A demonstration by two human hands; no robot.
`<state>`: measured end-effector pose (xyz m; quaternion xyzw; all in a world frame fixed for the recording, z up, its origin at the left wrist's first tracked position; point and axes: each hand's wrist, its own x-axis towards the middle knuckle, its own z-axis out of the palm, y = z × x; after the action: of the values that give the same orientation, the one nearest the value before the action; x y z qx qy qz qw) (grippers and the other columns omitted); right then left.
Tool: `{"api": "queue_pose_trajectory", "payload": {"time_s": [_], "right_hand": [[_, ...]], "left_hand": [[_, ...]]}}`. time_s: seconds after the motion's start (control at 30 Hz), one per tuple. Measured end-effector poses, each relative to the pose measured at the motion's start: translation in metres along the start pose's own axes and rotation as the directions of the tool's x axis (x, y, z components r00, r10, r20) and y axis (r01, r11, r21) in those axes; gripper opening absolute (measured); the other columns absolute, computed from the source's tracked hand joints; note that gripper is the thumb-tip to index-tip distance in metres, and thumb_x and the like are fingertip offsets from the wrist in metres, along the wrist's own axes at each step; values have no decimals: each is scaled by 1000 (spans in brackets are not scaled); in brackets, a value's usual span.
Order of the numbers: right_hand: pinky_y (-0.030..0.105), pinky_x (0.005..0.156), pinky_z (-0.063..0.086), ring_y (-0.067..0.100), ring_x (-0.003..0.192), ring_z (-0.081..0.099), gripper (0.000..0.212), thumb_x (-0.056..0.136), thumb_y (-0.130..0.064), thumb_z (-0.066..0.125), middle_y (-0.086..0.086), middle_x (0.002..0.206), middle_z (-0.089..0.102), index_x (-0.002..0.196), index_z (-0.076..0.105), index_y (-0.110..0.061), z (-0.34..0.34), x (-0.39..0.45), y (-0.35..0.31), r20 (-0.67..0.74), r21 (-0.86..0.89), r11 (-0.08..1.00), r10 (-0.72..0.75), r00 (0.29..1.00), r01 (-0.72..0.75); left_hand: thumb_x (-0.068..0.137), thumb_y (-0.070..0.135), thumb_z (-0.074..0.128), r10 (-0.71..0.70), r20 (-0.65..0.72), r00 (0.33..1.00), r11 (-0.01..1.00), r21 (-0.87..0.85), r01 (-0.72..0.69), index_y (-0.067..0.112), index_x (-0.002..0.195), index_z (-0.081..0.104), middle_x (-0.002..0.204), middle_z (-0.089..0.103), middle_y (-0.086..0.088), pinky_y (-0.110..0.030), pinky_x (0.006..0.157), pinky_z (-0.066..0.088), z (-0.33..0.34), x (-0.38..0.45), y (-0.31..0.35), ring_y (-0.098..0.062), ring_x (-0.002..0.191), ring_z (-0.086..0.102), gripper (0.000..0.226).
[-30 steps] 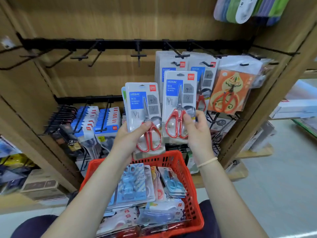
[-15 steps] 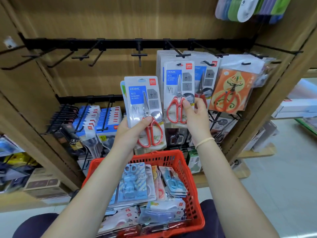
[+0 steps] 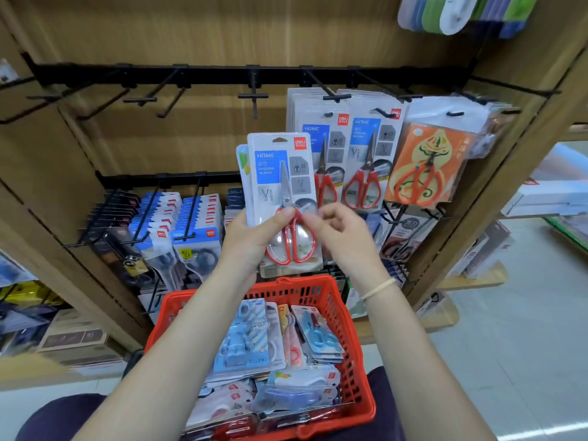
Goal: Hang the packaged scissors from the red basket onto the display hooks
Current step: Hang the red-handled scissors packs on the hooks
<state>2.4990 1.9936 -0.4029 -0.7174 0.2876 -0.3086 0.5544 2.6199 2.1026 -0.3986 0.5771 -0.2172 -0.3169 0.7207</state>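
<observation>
Left hand (image 3: 251,240) pinching a pack of red scissors (image 3: 283,202), thumb on the front, fingers behind, pack upright with its hang hole on top, likely so the hole can go straight onto a hook. Right hand (image 3: 342,237) just beside the pack, fingers loosely curled near its right edge, holding nothing, maybe about to take it. Red basket (image 3: 346,313) low down, full of more packs. Same kind of scissors hanging on a hook (image 3: 334,93) up and to the right, packed close. Bare hooks (image 3: 253,97) up and to the left, with lots of open room. Pack's top edge well below the hooks.
</observation>
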Motion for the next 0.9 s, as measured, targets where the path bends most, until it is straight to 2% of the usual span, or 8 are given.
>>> {"api": "queue_pose_trajectory", "payload": {"time_s": [0.1,0.23,0.4,0.5,0.63,0.7,0.8,0.9], "right_hand": [[34,70,43,18,73,49,56,80,-53,75,8,79,53,93,60,0,1,-3,3,48,-25,999,-29,998,30],[24,61,35,6,61,42,28,97,-38,65,-9,66,45,83,49,-20,-6,-2,2,-25,21,999,-24,999,25],[38,71,44,20,74,49,20,97,-47,61,15,82,55,103,57,-28,-9,4,3,-195,90,993,-58,979,77],[45,87,50,17,95,56,34,95,-50,61,7,102,62,118,56,-26,-12,12,0,-285,127,989,-33,958,71],[61,89,55,27,99,67,17,93,-50,62,10,106,69,103,60,-37,-13,21,-2,-295,99,994,-12,955,44],[55,90,54,19,89,62,13,98,-41,61,10,101,67,106,61,-30,-13,24,0,-300,98,994,-12,954,44],[41,87,50,16,96,55,28,100,-40,59,4,107,63,117,59,-19,-12,30,1,-299,79,996,-23,954,49],[33,80,45,13,87,55,17,100,-36,60,-1,96,61,105,60,-20,-11,39,-1,-309,88,995,-8,951,37]], "left_hand": [[65,40,83,-5,-2,1000,1000,7,5,20,113,73,105,79,-4,-47,94,59,6,2,0,-25,99,76,53],[83,42,75,9,6,1000,999,41,-10,25,114,72,108,79,2,-49,101,55,5,5,0,-19,104,75,36],[90,44,74,14,-26,1000,999,48,-12,30,118,71,116,77,3,-55,105,51,-1,5,-2,-23,113,71,31],[88,47,74,17,-30,999,999,49,-15,34,113,71,115,77,5,-52,104,53,-5,4,-2,-21,110,72,28],[97,36,68,5,-47,999,999,43,-3,35,111,70,111,78,5,-51,101,55,-7,4,-1,-20,105,74,14],[97,36,68,12,-53,999,999,43,-9,35,110,71,112,78,5,-52,102,54,-8,4,-1,-21,108,73,14],[97,37,68,13,-60,998,999,53,-10,37,112,70,114,77,6,-51,103,53,-9,3,-1,-20,110,72,15],[98,36,67,2,-66,998,999,43,1,35,111,70,112,78,5,-49,100,56,-12,2,-2,-21,107,73,14]]}}
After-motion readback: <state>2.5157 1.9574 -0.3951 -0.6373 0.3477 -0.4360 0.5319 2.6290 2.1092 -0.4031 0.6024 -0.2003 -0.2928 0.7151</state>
